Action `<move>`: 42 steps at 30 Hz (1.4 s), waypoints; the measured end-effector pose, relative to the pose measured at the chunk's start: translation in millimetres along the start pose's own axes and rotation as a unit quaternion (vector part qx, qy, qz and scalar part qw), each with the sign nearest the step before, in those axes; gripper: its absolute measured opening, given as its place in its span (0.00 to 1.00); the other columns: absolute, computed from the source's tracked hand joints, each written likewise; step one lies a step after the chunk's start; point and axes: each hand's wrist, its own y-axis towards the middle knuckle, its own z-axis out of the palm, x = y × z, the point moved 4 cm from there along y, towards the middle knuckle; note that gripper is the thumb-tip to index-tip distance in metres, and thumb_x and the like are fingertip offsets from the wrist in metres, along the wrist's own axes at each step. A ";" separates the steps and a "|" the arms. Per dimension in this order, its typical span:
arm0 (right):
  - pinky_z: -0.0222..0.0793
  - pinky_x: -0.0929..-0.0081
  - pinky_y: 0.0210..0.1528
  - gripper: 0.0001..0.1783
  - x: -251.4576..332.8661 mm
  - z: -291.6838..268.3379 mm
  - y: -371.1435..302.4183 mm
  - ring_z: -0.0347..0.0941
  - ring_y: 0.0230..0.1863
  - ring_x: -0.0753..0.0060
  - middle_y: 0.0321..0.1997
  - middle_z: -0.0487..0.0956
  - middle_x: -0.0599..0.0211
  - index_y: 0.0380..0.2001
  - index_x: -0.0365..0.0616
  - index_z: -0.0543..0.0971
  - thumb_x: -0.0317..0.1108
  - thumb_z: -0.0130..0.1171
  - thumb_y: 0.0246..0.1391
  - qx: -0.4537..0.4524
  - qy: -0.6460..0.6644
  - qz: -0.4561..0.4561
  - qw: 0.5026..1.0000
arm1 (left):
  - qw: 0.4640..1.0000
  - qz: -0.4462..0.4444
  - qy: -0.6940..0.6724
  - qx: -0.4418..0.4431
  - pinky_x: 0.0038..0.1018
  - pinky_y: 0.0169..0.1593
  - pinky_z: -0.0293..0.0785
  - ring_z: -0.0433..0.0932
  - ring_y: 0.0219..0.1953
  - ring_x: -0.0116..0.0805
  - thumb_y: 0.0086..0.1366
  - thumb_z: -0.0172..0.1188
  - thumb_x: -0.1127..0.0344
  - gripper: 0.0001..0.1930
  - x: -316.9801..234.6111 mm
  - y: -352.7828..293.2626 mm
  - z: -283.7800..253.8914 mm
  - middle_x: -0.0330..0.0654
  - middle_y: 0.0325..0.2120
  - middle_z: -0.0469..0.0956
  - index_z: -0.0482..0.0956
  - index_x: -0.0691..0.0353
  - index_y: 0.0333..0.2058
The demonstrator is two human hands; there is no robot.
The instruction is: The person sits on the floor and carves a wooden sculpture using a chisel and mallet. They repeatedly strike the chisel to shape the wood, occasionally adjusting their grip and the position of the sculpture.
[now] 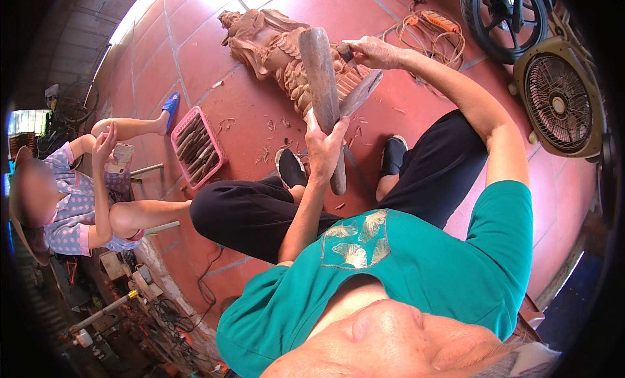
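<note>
My left hand [323,144] is wrapped around a long greyish wooden club [319,72], thick at its far end and narrower toward my lap. My right hand [372,53] is closed on a short dark tool [345,51] beside the club; its kind and its working end are not clear. A second weathered piece of wood [362,93] slants up to the right from behind the club. Beyond my hands a brown carved wooden figure [270,49] lies on the tiles, its near end partly covered by the club.
A pink basket [221,158] of wooden-handled tools stands left, near a seated person [81,189] holding a phone [122,155]. Wood shavings [267,144] litter the red tiles. On the right are a box fan [560,98], a wheel [504,20] and an orange power strip [439,20] with cords.
</note>
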 end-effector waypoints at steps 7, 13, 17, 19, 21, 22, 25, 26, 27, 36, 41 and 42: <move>0.74 0.52 0.42 0.17 22.4 3.0 -1.9 0.82 0.40 0.48 0.35 0.84 0.53 0.49 0.42 0.74 0.27 0.61 0.56 0.027 0.005 -0.034 0.999 | 0.992 0.091 0.050 -0.067 0.20 0.26 0.73 0.74 0.23 0.21 0.67 0.65 0.66 0.20 -9.2 -5.7 1.1 0.37 0.30 0.77 0.68 0.65 0.51; 0.75 0.50 0.42 0.19 30.3 3.5 -1.1 0.81 0.41 0.45 0.36 0.84 0.52 0.51 0.42 0.73 0.28 0.60 0.55 0.062 -0.066 -0.033 0.995 | 0.993 0.017 0.118 0.009 0.21 0.25 0.73 0.75 0.23 0.22 0.66 0.67 0.64 0.25 9.6 3.6 -1.0 0.39 0.30 0.79 0.66 0.68 0.54; 0.75 0.49 0.42 0.19 31.6 4.4 1.5 0.81 0.42 0.44 0.38 0.83 0.52 0.51 0.43 0.74 0.28 0.61 0.55 0.073 -0.047 -0.003 0.996 | 0.994 0.060 0.076 -0.057 0.21 0.25 0.73 0.75 0.23 0.22 0.65 0.67 0.66 0.22 2.0 -0.9 -5.4 0.38 0.29 0.78 0.66 0.66 0.51; 0.75 0.49 0.42 0.19 32.7 5.7 3.3 0.80 0.42 0.44 0.38 0.83 0.52 0.51 0.44 0.74 0.28 0.61 0.55 0.067 -0.093 -0.021 0.993 | 0.990 0.084 0.077 -0.087 0.22 0.25 0.73 0.75 0.22 0.23 0.65 0.67 0.67 0.22 -3.3 -4.5 -5.7 0.39 0.27 0.78 0.66 0.66 0.50; 0.75 0.50 0.42 0.18 27.6 9.2 4.5 0.80 0.42 0.44 0.38 0.83 0.52 0.50 0.44 0.75 0.29 0.61 0.55 0.059 -0.080 -0.036 0.994 | 0.984 0.103 0.099 -0.110 0.23 0.25 0.73 0.75 0.21 0.24 0.65 0.67 0.67 0.22 1.6 -5.3 -3.1 0.39 0.27 0.78 0.65 0.66 0.50; 0.75 0.50 0.42 0.17 25.5 11.1 4.1 0.80 0.42 0.44 0.38 0.83 0.52 0.49 0.45 0.75 0.29 0.61 0.55 0.055 -0.073 -0.044 0.995 | 0.975 0.115 0.159 -0.105 0.24 0.25 0.74 0.75 0.21 0.24 0.65 0.67 0.66 0.22 8.5 -3.7 -0.1 0.40 0.27 0.79 0.66 0.67 0.50; 0.75 0.49 0.42 0.17 23.2 10.6 -0.2 0.80 0.42 0.44 0.38 0.83 0.52 0.49 0.44 0.75 0.29 0.61 0.55 0.057 -0.074 -0.090 0.992 | 0.986 0.030 0.162 -0.003 0.24 0.25 0.74 0.75 0.21 0.24 0.65 0.66 0.65 0.21 10.9 2.4 1.7 0.40 0.28 0.79 0.67 0.67 0.50; 0.74 0.48 0.41 0.18 30.2 9.8 -0.3 0.80 0.42 0.43 0.38 0.84 0.53 0.50 0.46 0.73 0.29 0.61 0.55 0.074 -0.081 -0.074 0.991 | 0.993 -0.001 0.113 0.021 0.23 0.25 0.74 0.75 0.23 0.23 0.65 0.66 0.65 0.21 0.0 -1.4 -0.2 0.40 0.30 0.79 0.68 0.67 0.50; 0.74 0.48 0.41 0.19 31.8 9.4 1.3 0.80 0.41 0.43 0.38 0.84 0.54 0.50 0.46 0.73 0.29 0.61 0.55 0.071 -0.081 -0.060 0.992 | 0.995 0.007 0.100 0.003 0.22 0.25 0.74 0.76 0.23 0.23 0.65 0.66 0.65 0.21 -2.9 -3.9 -0.3 0.40 0.30 0.79 0.68 0.67 0.51; 0.75 0.48 0.40 0.21 16.1 16.4 4.1 0.81 0.39 0.44 0.36 0.84 0.55 0.52 0.47 0.72 0.29 0.60 0.55 0.039 -0.082 -0.106 0.990 | 0.983 0.033 0.179 -0.002 0.28 0.30 0.77 0.79 0.27 0.31 0.64 0.65 0.68 0.26 14.4 4.8 2.8 0.45 0.30 0.81 0.65 0.68 0.56; 0.74 0.51 0.40 0.19 20.5 8.8 2.4 0.81 0.37 0.47 0.33 0.83 0.55 0.51 0.46 0.75 0.30 0.61 0.55 0.055 -0.060 -0.016 0.997 | 0.999 -0.018 0.036 0.015 0.23 0.25 0.73 0.74 0.23 0.22 0.64 0.65 0.68 0.23 10.7 0.0 -3.6 0.40 0.29 0.78 0.68 0.66 0.54; 0.73 0.53 0.40 0.14 35.5 -4.3 -2.0 0.80 0.38 0.47 0.32 0.83 0.53 0.46 0.43 0.77 0.32 0.62 0.57 0.066 -0.067 0.017 0.995 | 0.999 -0.022 0.033 0.003 0.23 0.25 0.73 0.74 0.23 0.22 0.64 0.65 0.68 0.22 9.3 -1.7 -5.7 0.40 0.29 0.78 0.68 0.66 0.53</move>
